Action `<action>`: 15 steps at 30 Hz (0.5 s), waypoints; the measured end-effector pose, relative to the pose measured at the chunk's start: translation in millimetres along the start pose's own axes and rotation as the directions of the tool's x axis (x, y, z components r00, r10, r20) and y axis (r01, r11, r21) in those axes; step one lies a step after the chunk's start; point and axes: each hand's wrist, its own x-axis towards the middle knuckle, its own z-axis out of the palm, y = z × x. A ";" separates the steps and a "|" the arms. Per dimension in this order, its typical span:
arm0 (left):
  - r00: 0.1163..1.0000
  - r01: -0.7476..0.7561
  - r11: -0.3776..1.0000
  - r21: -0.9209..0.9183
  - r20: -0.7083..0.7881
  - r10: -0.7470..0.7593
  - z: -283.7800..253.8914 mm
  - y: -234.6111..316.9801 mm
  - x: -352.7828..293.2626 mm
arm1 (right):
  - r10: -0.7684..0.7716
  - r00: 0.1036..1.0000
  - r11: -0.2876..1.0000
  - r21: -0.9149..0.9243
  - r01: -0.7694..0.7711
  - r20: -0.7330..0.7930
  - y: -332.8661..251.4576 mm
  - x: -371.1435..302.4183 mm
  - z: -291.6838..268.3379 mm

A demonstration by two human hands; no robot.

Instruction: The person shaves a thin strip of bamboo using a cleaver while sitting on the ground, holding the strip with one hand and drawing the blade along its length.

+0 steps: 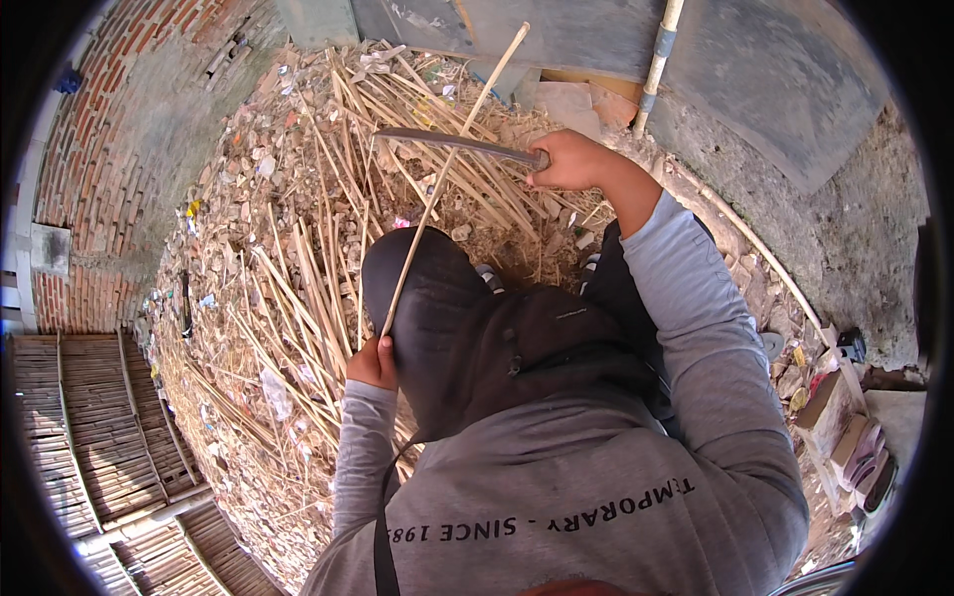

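My left hand (pixel 373 365) is closed around the lower end of a long, thin bamboo strip (pixel 429 212), beside my left thigh. The strip slants up and away to the right, passing over my knee. In my right hand (pixel 578 161) is the handle of a machete (pixel 417 134) with a long, dark, slightly curved blade. The blade points left and crosses the strip in its upper half; whether the edge touches it I cannot tell. Many split bamboo strips (pixel 318 288) lie in loose heaps beyond my knees and along my left side.
Rubble and litter (pixel 224 268) cover the ground. A brick wall (pixel 109 129) stands at the left, above a woven bamboo panel (pixel 99 427). Grey sheets (pixel 765 89) and an upright pole (pixel 656 70) are at the back right. Footwear (pixel 870 457) lies at the right.
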 end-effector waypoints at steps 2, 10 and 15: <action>1.000 -0.013 1.000 0.029 0.011 0.012 -0.8 1.6 3.5 | 0.034 0.998 0.999 -0.036 -0.036 -0.045 -0.6 2.1 2.2; 0.998 -0.038 0.999 0.033 -0.039 0.040 0.9 3.8 0.2 | 0.000 0.997 1.000 -0.027 0.002 0.079 -12.4 1.8 6.8; 0.998 -0.035 0.998 0.052 -0.051 0.037 -1.4 7.7 1.2 | 0.113 0.993 0.993 -0.023 -0.114 -0.033 2.0 4.2 8.8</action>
